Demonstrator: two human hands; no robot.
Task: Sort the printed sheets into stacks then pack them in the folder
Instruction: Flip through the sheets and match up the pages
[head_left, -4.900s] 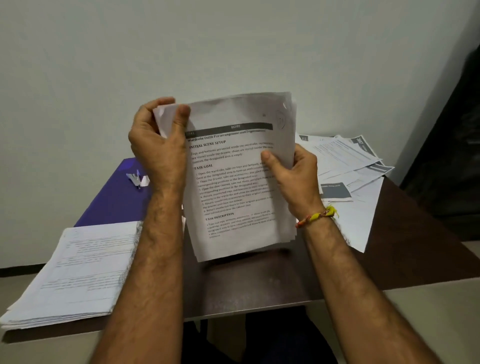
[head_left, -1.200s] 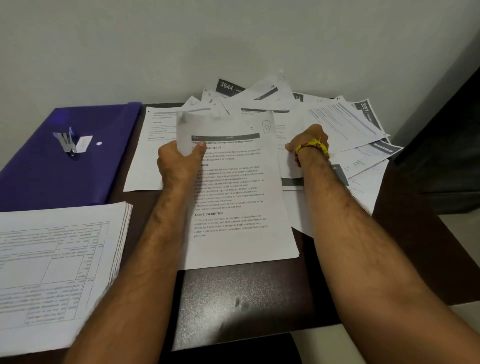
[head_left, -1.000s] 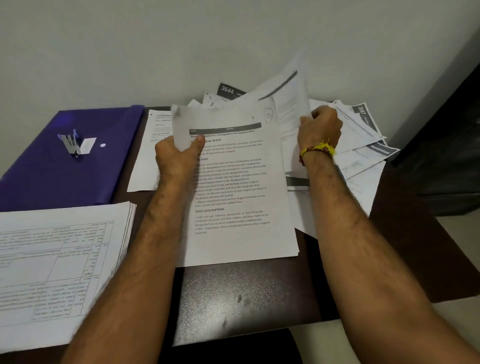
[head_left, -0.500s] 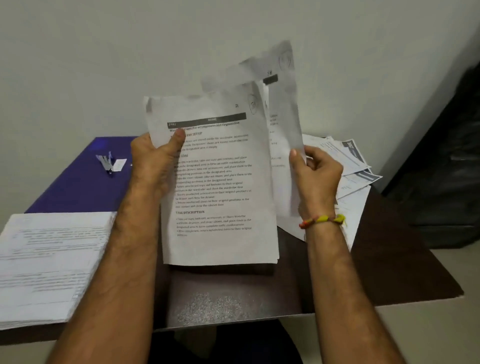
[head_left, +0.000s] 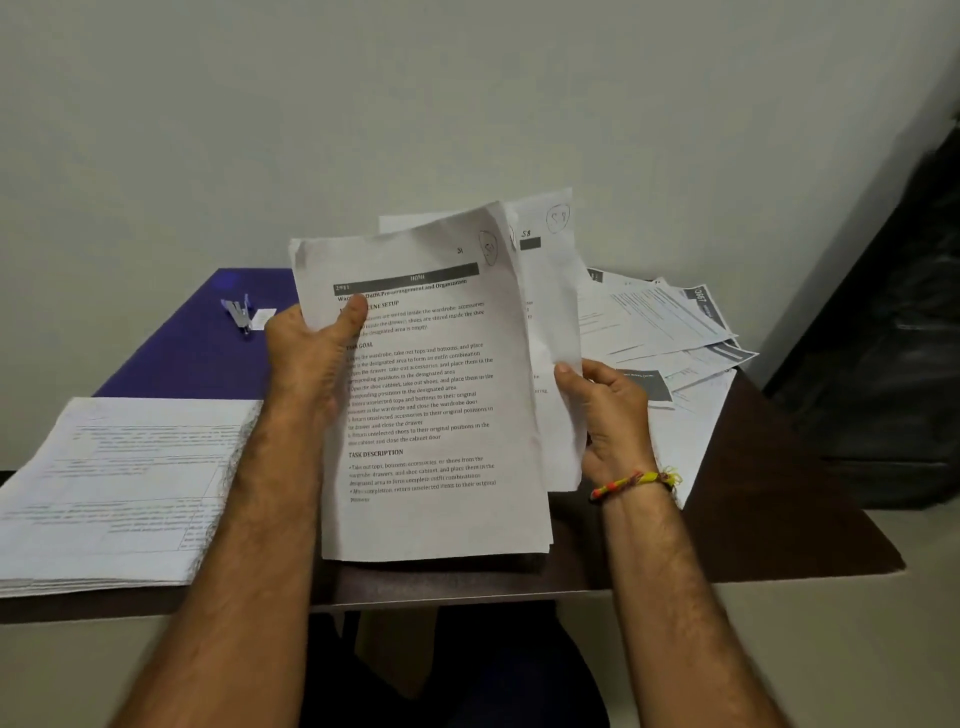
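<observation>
Sorted stack (head_left: 119, 483) lay at our left on table (head_left: 779, 519), purple folder (head_left: 197, 343) behind it. Left hand (head_left: 306, 358) clamped held bundle (head_left: 431, 405) upright; right hand (head_left: 613, 410) pinched separate sheet (head_left: 550, 322) behind. Loose sheets (head_left: 670, 327) lay far right.

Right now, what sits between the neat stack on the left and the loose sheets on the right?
In the head view, the left hand and right hand hold up a printed bundle between the neat stack and loose sheets.

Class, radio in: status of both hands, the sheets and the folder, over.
Left hand grips front bundle. Right hand pinches sheets behind. Folder unpacked, stapler on it.
</observation>
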